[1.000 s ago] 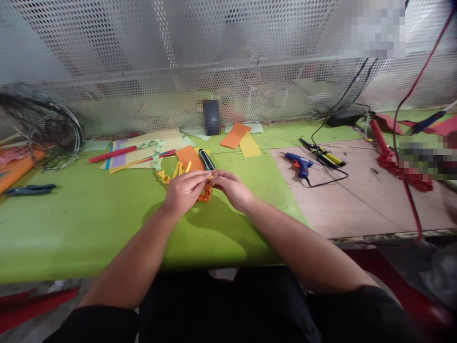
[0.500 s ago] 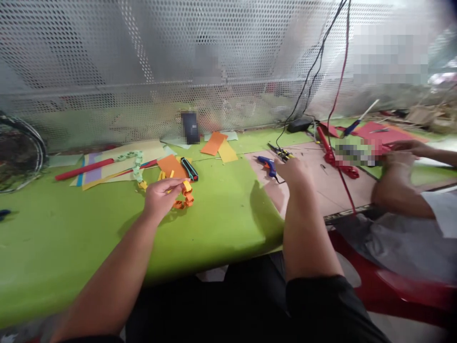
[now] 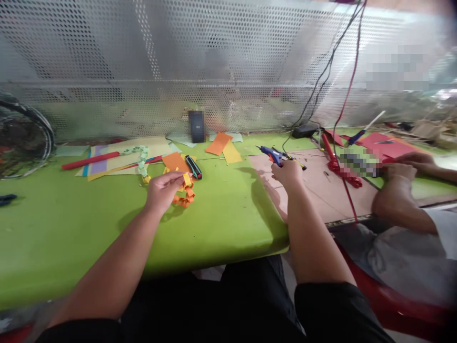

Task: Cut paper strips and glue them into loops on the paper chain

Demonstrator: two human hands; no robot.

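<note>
L hand: fingers pressed tog, pinching yellow strip of orange paper chain; chain lies nr back edge of green worktop, mid | R hand: fingers closed on grip of blue hot glue gun, above pink board | co-worker's hand far R, beside red card

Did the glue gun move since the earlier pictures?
Yes: the glue gun is now up in the right hand, nearer the black adapter.
</note>
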